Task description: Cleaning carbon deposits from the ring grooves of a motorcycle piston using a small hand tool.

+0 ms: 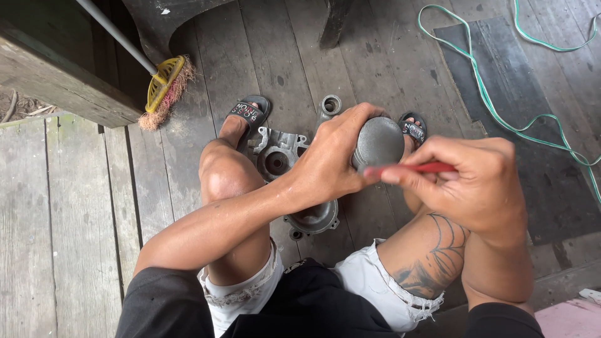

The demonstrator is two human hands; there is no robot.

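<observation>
Left hand (328,166) grips a round, dull grey metal piston (377,143); right hand (479,181) pinches a slim red tool (426,168) against it, above weathered floor planks (75,219).

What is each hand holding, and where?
Left hand grips the grey piston around its side. Right hand pinches a red tool by its handle.

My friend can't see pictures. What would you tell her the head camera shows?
A seated person's left hand holds a round grey metal part while the right hand presses a red-handled tool against its edge. Grey engine casings lie on the wooden floor between sandalled feet, with a yellow broom and green cord nearby.
</observation>
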